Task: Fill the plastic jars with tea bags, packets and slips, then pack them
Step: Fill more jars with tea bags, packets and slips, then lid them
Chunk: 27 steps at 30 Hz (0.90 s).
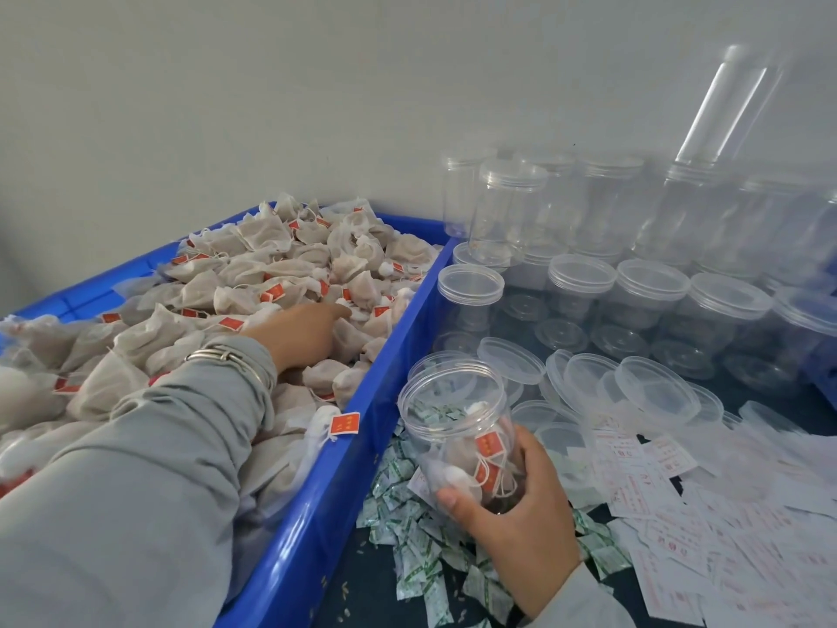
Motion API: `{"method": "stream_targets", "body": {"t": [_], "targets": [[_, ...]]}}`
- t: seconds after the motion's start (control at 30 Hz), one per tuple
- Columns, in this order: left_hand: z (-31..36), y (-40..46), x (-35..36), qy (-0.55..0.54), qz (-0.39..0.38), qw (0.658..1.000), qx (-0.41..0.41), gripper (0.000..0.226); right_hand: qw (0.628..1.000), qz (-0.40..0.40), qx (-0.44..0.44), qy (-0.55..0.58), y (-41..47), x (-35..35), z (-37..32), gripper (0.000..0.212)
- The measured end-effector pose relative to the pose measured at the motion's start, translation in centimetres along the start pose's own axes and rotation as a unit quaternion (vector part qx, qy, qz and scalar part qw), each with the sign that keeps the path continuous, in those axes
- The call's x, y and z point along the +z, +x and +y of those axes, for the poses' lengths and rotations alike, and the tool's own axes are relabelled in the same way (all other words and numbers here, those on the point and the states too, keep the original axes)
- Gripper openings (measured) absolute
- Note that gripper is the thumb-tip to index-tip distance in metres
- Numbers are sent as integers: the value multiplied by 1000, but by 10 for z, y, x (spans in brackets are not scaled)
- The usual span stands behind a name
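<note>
Nearby, loose lids (656,387), green packets (416,546), slips (724,528), stacked jars (589,206)

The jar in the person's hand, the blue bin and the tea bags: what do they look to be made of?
The jar looks like clear, glossy plastic: the tea bags inside show through. The blue bin seems rigid moulded plastic with a smooth, slightly shiny rim. The tea bags look like thin white mesh or filter paper, matte, with brownish filling showing through; which one, I cannot tell.

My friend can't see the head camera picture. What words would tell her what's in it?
A person's right hand holds an open plastic jar with a few tea bags inside, while the left hand reaches into a blue bin heaped with tea bags.
</note>
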<state>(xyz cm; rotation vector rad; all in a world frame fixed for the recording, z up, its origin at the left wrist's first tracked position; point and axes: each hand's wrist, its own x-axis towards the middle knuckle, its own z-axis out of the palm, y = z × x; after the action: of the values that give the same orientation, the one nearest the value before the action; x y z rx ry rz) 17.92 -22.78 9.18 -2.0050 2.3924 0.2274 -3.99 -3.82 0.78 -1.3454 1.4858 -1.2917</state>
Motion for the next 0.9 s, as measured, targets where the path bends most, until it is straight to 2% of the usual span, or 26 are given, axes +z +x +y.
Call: {"method": "stream_targets", "body": {"t": [0.1, 0.23, 0.3, 0.37, 0.47, 0.5, 0.63, 0.7, 0.8, 0.9], "targets": [[-2, 6, 3, 56, -1, 998, 14, 55, 1000, 3, 1, 0, 0, 1, 1, 109], [1, 6, 4, 142, 18, 990, 1, 6, 1000, -3, -1, -6, 0, 1, 2, 105], [0, 6, 6, 139, 42, 989, -14, 23, 1000, -2, -1, -5, 0, 1, 3, 105], [-2, 4, 4, 117, 79, 990, -18, 29, 1000, -1, -1, -6, 0, 1, 3, 105], [-4, 0, -4, 81, 101, 991, -15, 19, 1000, -2, -2, -3, 0, 1, 2, 102], [-5, 1, -7, 60, 109, 992, -13, 11, 1000, -3, -2, -2, 0, 1, 2, 102], [10, -5, -24, -112, 171, 979, 2, 21, 1000, -6, 4, 1, 0, 0, 4, 104], [24, -14, -31, -225, 181, 957, 31, 5, 1000, -10, 5, 1, 0, 0, 4, 104], [44, -30, -35, -349, 147, 920, 104, 14, 1000, -12, 10, 2, 0, 0, 4, 106], [58, -46, -39, -455, 59, 877, 143, 18, 1000, -10, 11, 2, 1, 0, 4, 104]]}}
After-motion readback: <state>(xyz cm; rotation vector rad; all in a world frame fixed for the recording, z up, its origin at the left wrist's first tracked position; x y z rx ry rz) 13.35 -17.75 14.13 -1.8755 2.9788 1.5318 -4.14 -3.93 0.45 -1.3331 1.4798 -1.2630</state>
